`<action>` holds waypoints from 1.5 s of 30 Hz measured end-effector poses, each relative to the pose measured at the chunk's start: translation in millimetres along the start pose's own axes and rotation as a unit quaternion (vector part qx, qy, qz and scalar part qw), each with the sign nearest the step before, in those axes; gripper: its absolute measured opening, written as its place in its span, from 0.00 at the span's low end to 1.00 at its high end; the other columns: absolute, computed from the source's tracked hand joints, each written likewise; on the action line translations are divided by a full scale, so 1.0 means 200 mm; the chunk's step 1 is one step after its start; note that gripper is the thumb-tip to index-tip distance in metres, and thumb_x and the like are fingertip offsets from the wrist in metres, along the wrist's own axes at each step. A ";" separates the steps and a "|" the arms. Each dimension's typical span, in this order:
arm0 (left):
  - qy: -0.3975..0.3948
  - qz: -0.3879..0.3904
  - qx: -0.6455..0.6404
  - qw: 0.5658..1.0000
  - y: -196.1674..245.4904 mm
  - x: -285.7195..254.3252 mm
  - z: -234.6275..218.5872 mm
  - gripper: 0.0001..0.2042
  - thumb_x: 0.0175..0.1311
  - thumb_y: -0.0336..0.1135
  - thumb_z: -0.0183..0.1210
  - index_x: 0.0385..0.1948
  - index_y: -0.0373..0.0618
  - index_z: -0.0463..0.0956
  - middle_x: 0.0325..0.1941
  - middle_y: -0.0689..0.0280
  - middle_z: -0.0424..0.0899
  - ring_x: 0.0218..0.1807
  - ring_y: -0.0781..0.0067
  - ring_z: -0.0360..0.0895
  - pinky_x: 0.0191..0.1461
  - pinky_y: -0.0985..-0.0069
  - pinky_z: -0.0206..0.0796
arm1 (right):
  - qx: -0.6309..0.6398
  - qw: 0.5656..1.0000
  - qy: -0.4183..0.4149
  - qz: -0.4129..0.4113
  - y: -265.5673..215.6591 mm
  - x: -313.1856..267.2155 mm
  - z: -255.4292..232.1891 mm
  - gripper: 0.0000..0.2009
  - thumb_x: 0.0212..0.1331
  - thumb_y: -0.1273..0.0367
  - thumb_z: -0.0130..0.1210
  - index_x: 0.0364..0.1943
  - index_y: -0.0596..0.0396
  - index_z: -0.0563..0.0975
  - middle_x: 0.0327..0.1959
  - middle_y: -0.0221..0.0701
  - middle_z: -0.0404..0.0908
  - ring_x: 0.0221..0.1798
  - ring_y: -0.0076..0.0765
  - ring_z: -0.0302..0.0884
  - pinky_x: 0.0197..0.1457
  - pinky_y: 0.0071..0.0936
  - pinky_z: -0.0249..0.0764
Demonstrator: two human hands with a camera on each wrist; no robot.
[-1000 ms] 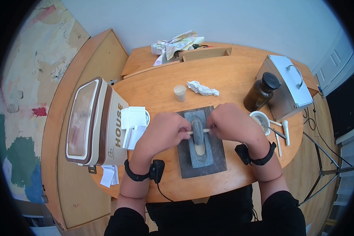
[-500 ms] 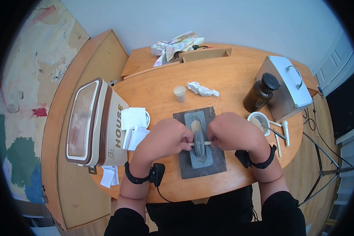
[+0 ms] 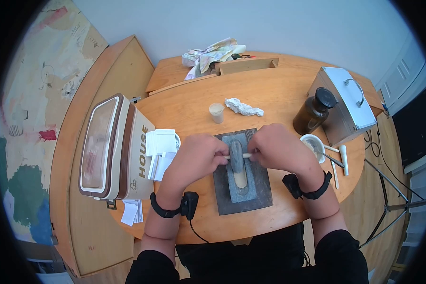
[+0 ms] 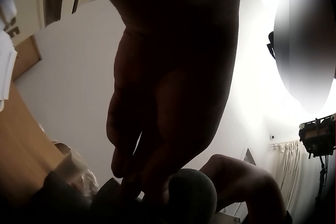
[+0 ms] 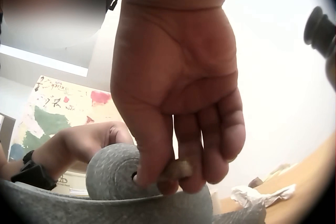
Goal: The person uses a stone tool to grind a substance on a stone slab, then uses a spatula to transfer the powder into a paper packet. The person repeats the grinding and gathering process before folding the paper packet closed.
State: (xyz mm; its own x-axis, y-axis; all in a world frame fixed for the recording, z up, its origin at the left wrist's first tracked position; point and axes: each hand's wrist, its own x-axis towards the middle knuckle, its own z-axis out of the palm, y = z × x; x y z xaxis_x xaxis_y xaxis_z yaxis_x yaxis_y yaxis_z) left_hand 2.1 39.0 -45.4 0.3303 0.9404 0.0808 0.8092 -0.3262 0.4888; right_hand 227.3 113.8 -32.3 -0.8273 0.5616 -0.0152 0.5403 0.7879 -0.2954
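Observation:
A grey stone grinding wheel [image 3: 236, 158] stands on edge in the groove of a stone trough [image 3: 251, 189], at its far half. Pale powder [image 3: 240, 180] shows in the near half. Under the trough lies a dark slab [image 3: 265, 202]. My left hand [image 3: 199, 154] pinches the left end of the wooden handle through the wheel's centre. On the other side, my right hand [image 3: 277, 149] pinches the handle's right end [image 5: 181, 169] between thumb and fingers. The left wrist view is dark, with the wheel's rounded edge [image 4: 195, 195] beside the fingers.
A white bowl [image 3: 312, 138] with a spoon, a white pestle [image 3: 343, 161], a brown jar [image 3: 312, 113] and a metal case [image 3: 345, 106] stand at right. Beyond the slab are a cup [image 3: 217, 112] and crumpled tissue [image 3: 244, 107]. White papers [image 3: 161, 142] and a beige box [image 3: 123, 146] are left.
Both hands drew the wheel toward the body along the trough half a second ago, then pushed it back to the far half. Their hold on the handle stays the same.

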 end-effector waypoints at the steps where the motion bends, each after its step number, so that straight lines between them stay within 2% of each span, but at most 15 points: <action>1: 0.014 -0.009 0.017 1.000 0.00 0.01 0.00 0.07 0.50 0.32 0.74 0.29 0.44 0.87 0.27 0.60 0.87 0.32 0.57 0.84 0.38 0.66 0.73 | 0.000 1.000 0.000 0.000 -0.01 0.00 0.00 0.04 0.48 0.70 0.67 0.29 0.53 0.87 0.27 0.40 0.85 0.35 0.51 0.84 0.41 0.43 0.79; 9: 0.007 -0.003 0.002 1.000 0.01 0.00 -0.01 0.07 0.50 0.32 0.74 0.28 0.44 0.87 0.27 0.60 0.87 0.33 0.57 0.84 0.38 0.65 0.73 | 0.013 1.000 -0.006 -0.003 -0.01 -0.02 -0.01 0.03 0.49 0.70 0.67 0.28 0.53 0.87 0.27 0.39 0.85 0.35 0.50 0.84 0.41 0.43 0.79; 11: -0.050 0.003 -0.005 0.999 0.02 -0.01 -0.01 0.08 0.49 0.33 0.75 0.29 0.43 0.87 0.27 0.60 0.87 0.32 0.57 0.84 0.38 0.66 0.73 | 0.017 0.999 -0.029 -0.008 -0.01 -0.03 0.00 0.03 0.49 0.70 0.67 0.28 0.52 0.87 0.27 0.39 0.85 0.35 0.50 0.84 0.41 0.43 0.79; 15: -0.077 0.023 -0.014 0.997 0.06 -0.04 -0.03 0.09 0.48 0.33 0.75 0.30 0.43 0.87 0.28 0.59 0.87 0.32 0.56 0.84 0.37 0.66 0.74 | 0.025 0.993 -0.110 -0.029 -0.04 -0.05 -0.03 0.04 0.49 0.68 0.67 0.28 0.51 0.87 0.26 0.38 0.84 0.35 0.51 0.84 0.40 0.43 0.78; 17: -0.136 0.024 -0.030 0.990 0.10 -0.05 -0.06 0.09 0.49 0.33 0.75 0.30 0.43 0.87 0.28 0.58 0.86 0.32 0.55 0.85 0.37 0.66 0.74 | 0.016 0.992 -0.122 -0.040 -0.05 -0.06 -0.04 0.04 0.48 0.68 0.67 0.28 0.51 0.87 0.26 0.39 0.84 0.35 0.51 0.84 0.40 0.43 0.78; 20: -0.143 0.024 -0.030 0.989 0.10 -0.06 -0.06 0.09 0.50 0.34 0.75 0.30 0.43 0.87 0.28 0.59 0.87 0.33 0.56 0.85 0.38 0.66 0.74 | 0.004 0.990 -0.127 -0.053 -0.06 -0.06 -0.04 0.05 0.47 0.68 0.67 0.28 0.51 0.87 0.25 0.39 0.83 0.34 0.51 0.83 0.39 0.43 0.78; 25: -0.088 0.017 0.005 0.996 0.04 -0.03 -0.02 0.09 0.50 0.35 0.75 0.29 0.44 0.87 0.28 0.61 0.88 0.32 0.59 0.86 0.38 0.67 0.74 | -0.003 0.997 -0.064 -0.031 -0.02 -0.03 0.01 0.04 0.47 0.69 0.66 0.28 0.52 0.87 0.25 0.40 0.83 0.35 0.53 0.83 0.40 0.44 0.78; 27: -0.072 0.008 0.004 0.997 0.03 -0.02 -0.02 0.08 0.50 0.35 0.75 0.29 0.44 0.87 0.28 0.61 0.88 0.32 0.59 0.85 0.38 0.67 0.74 | 0.012 1.000 0.016 -0.005 0.00 -0.02 0.02 0.04 0.47 0.70 0.66 0.28 0.53 0.87 0.26 0.42 0.83 0.35 0.53 0.83 0.41 0.45 0.79; 29: -0.020 -0.042 -0.026 0.999 0.02 0.01 -0.02 0.07 0.51 0.34 0.74 0.29 0.45 0.87 0.27 0.61 0.88 0.32 0.59 0.85 0.38 0.66 0.73 | 0.001 1.000 0.016 0.005 0.00 0.00 0.00 0.04 0.47 0.71 0.66 0.28 0.53 0.86 0.27 0.42 0.84 0.36 0.53 0.83 0.41 0.45 0.79; 30: -0.020 -0.042 -0.026 0.999 0.01 0.01 -0.01 0.07 0.51 0.34 0.74 0.29 0.45 0.87 0.27 0.61 0.88 0.32 0.59 0.85 0.38 0.66 0.73 | -0.011 1.000 0.018 0.015 0.00 0.00 0.00 0.04 0.47 0.71 0.66 0.28 0.54 0.86 0.27 0.42 0.84 0.36 0.52 0.84 0.41 0.45 0.79; 32: 0.039 -0.008 0.033 0.999 -0.01 0.01 -0.01 0.06 0.52 0.33 0.74 0.29 0.45 0.87 0.27 0.62 0.88 0.33 0.59 0.84 0.38 0.66 0.73 | -0.015 0.999 0.029 0.018 0.00 0.01 0.00 0.04 0.48 0.71 0.66 0.28 0.54 0.86 0.27 0.42 0.84 0.36 0.53 0.83 0.41 0.45 0.79; 36: 0.030 -0.025 0.022 0.999 0.00 0.02 -0.01 0.07 0.52 0.33 0.74 0.29 0.44 0.87 0.27 0.62 0.88 0.34 0.59 0.84 0.38 0.65 0.73 | -0.012 0.998 0.053 0.014 0.00 0.01 0.01 0.04 0.49 0.71 0.66 0.28 0.54 0.86 0.27 0.42 0.83 0.36 0.53 0.83 0.41 0.45 0.79; 40: 0.001 -0.018 0.001 1.000 0.00 0.01 -0.01 0.07 0.51 0.33 0.74 0.29 0.44 0.87 0.26 0.60 0.87 0.32 0.58 0.84 0.38 0.65 0.73 | -0.016 0.999 0.032 0.020 -0.02 -0.01 -0.01 0.04 0.49 0.70 0.67 0.29 0.53 0.87 0.27 0.41 0.84 0.36 0.52 0.84 0.41 0.45 0.79; 43: -0.045 -0.006 -0.007 0.999 0.03 -0.01 -0.01 0.07 0.50 0.33 0.74 0.29 0.44 0.87 0.26 0.60 0.87 0.31 0.58 0.84 0.37 0.65 0.73 | 0.015 1.000 -0.009 0.002 -0.01 -0.02 0.00 0.05 0.49 0.69 0.68 0.29 0.52 0.87 0.27 0.40 0.84 0.37 0.51 0.84 0.42 0.44 0.79; 45: -0.066 0.006 -0.002 0.998 0.04 -0.03 -0.02 0.08 0.50 0.33 0.74 0.29 0.43 0.87 0.26 0.59 0.87 0.31 0.57 0.84 0.37 0.65 0.73 | 0.012 0.997 -0.077 -0.018 -0.03 -0.03 -0.01 0.05 0.48 0.68 0.69 0.29 0.51 0.87 0.27 0.39 0.84 0.37 0.51 0.84 0.42 0.43 0.78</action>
State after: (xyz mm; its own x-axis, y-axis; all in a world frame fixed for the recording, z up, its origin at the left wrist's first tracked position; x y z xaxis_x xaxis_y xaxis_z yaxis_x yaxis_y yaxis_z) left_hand 5.6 31.1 -38.4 0.4022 0.9151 -0.0282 0.8023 -0.3374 0.4925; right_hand 230.0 106.0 -29.2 -0.8604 0.4867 -0.1507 0.5083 0.7993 -0.3205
